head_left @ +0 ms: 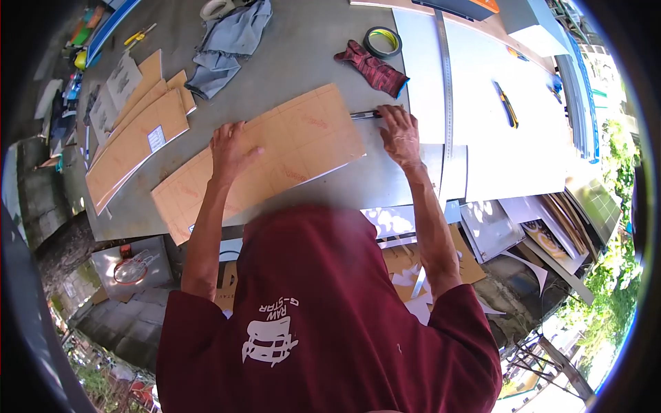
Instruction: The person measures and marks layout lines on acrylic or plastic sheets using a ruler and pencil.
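Observation:
A long brown paper-faced sheet (296, 138) with faint red print lies at a slant on the grey table before me. My left hand (233, 148) rests on its upper left part, thumb apart from the fingers. Just past the sheet's right end, my right hand (401, 136) has its fingertips closed on the end of a dark pen (365, 115), which lies low over the table and points left toward the sheet.
Several brown sheets (138, 144) overlap at left. A grey cloth (227, 48), a dark red glove (372, 67) and a tape roll (383, 43) lie farther back. A long metal ruler (446, 89) and a yellow utility knife (506, 104) lie on white sheets (513, 155) at right.

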The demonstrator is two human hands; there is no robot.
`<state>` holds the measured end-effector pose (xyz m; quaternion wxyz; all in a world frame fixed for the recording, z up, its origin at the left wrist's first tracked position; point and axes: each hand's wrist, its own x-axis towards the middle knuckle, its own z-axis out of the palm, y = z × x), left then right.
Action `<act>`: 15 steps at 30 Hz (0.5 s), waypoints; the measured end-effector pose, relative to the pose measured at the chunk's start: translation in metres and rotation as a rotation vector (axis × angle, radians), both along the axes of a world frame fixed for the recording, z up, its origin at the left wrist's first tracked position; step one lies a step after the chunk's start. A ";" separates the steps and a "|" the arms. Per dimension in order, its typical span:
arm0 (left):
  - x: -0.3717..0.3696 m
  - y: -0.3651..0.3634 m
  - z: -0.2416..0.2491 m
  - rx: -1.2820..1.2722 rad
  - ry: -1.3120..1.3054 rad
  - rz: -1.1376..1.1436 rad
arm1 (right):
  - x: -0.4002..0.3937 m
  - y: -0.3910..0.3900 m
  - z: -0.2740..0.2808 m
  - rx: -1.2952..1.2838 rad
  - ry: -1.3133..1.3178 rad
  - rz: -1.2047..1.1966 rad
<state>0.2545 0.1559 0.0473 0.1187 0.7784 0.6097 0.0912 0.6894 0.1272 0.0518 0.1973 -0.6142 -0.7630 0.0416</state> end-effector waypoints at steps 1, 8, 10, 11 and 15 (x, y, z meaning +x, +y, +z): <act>0.002 0.003 0.001 -0.010 0.001 0.010 | -0.004 0.002 -0.001 0.001 -0.035 -0.015; -0.001 0.003 -0.001 -0.071 -0.020 0.047 | -0.009 -0.008 -0.015 -0.013 -0.175 -0.340; -0.004 0.004 -0.004 -0.037 -0.049 0.043 | -0.004 -0.011 -0.009 -0.135 -0.115 -0.430; -0.006 0.000 -0.006 -0.005 -0.077 0.022 | -0.001 -0.018 -0.008 -0.181 -0.062 -0.438; -0.004 -0.005 -0.015 0.053 -0.162 0.015 | 0.017 -0.036 -0.011 -0.023 -0.004 -0.480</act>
